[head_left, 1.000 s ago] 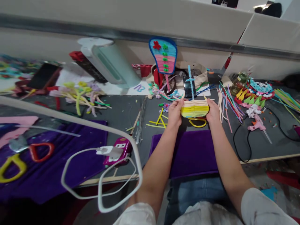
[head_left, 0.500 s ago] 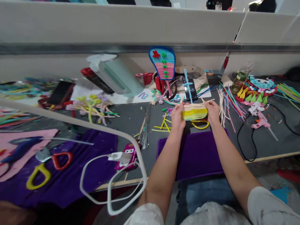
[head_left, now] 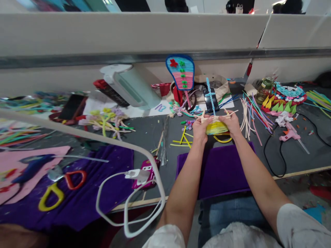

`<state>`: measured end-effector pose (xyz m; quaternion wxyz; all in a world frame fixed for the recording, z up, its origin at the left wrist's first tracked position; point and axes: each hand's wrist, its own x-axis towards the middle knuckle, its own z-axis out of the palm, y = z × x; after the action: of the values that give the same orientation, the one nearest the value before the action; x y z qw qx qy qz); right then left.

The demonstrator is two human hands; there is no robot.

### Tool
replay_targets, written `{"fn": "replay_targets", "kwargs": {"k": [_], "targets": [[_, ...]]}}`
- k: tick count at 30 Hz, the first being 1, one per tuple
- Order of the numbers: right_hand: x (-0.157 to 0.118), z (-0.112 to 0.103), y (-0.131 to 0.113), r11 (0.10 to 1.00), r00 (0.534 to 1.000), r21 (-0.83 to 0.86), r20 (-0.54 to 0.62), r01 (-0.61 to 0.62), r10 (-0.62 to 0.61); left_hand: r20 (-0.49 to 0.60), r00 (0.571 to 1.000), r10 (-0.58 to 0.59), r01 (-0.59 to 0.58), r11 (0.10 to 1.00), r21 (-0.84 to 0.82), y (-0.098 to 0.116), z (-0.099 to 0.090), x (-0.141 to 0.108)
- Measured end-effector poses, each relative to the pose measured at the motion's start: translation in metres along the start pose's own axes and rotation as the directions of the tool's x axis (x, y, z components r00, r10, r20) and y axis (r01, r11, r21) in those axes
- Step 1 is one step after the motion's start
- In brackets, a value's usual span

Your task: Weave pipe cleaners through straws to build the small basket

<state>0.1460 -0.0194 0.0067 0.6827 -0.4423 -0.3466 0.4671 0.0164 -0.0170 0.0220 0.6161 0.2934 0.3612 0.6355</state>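
Between my hands is a small panel of pipe cleaners [head_left: 216,128], laid in rows of yellow with cream along the top. A light-blue fuzzy stem [head_left: 210,98] with a crosspiece stands up from its far edge. My left hand [head_left: 200,130] is closed on the panel's left end and my right hand [head_left: 232,124] on its right end. Both thumbs lie near the cream rows, and cream tips stick out past the fingers. A yellow pipe-cleaner loop [head_left: 222,140] shows just below the panel. Loose yellow pieces [head_left: 183,139] lie left of my left hand.
A purple cloth [head_left: 222,172] lies under my forearms. Right are loose pipe cleaners [head_left: 247,120] and a pink glue gun [head_left: 289,133] with a black cord. Left are a power strip [head_left: 147,174] with a white cable and pliers [head_left: 55,186] with red and yellow handles.
My hands have come slightly closer together on the panel, and the thumbs have moved inward over the cream rows. The view has shifted a little.
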Motion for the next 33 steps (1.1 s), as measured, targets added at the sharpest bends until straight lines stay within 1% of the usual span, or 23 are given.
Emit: {"fn": "replay_targets", "kwargs": {"k": [7, 9, 11, 14, 17, 22, 24, 26, 29, 30, 33], "targets": [[-0.002, -0.001, -0.001, 0.993, 0.996, -0.074, -0.018, 0.091, -0.092, 0.025, 0.999, -0.043, 0.044, 0.999, -0.023, 0.005, 0.001, -0.002], [-0.002, -0.001, -0.001, 0.993, 0.996, -0.078, -0.018, 0.090, -0.092, 0.026, 0.999, -0.042, 0.043, 0.999, -0.030, 0.004, 0.002, -0.002], [-0.002, 0.000, -0.001, 0.998, 0.999, -0.046, -0.008, 0.052, -0.052, 0.011, 0.999, -0.040, 0.041, 0.999, -0.036, 0.003, 0.002, -0.002], [0.001, 0.000, -0.002, 0.999, 1.000, 0.049, -0.014, -0.023, 0.024, -0.010, 0.999, -0.034, 0.033, 0.999, -0.036, 0.002, 0.001, -0.002], [0.006, -0.005, -0.006, 0.991, 0.997, 0.112, -0.014, -0.080, 0.082, -0.010, 0.999, -0.035, 0.034, 0.998, -0.045, 0.001, -0.001, 0.001], [0.008, -0.013, -0.008, 0.980, 0.984, 0.111, 0.095, -0.163, 0.153, -0.021, 0.998, -0.054, 0.052, 0.996, -0.070, 0.000, -0.006, 0.005], [0.007, -0.013, -0.006, 0.976, 0.977, 0.099, 0.117, -0.192, 0.180, -0.011, 0.998, -0.063, 0.062, 0.996, -0.070, -0.002, -0.006, 0.006], [0.006, -0.011, -0.002, 0.980, 0.981, 0.085, 0.093, -0.181, 0.173, 0.003, 0.998, -0.065, 0.065, 0.996, -0.064, -0.004, -0.006, 0.006], [0.007, -0.010, 0.002, 0.991, 0.993, 0.062, -0.001, -0.119, 0.119, 0.004, 0.998, -0.059, 0.059, 0.996, -0.060, -0.008, -0.005, 0.007], [0.008, -0.011, 0.003, 0.991, 0.993, 0.062, -0.014, -0.117, 0.118, 0.000, 0.998, -0.059, 0.059, 0.996, -0.061, -0.009, -0.006, 0.007], [0.012, -0.015, 0.002, 0.977, 0.982, 0.097, 0.028, -0.190, 0.188, 0.005, 0.997, -0.083, 0.083, 0.995, -0.063, -0.011, -0.008, 0.009]]}}
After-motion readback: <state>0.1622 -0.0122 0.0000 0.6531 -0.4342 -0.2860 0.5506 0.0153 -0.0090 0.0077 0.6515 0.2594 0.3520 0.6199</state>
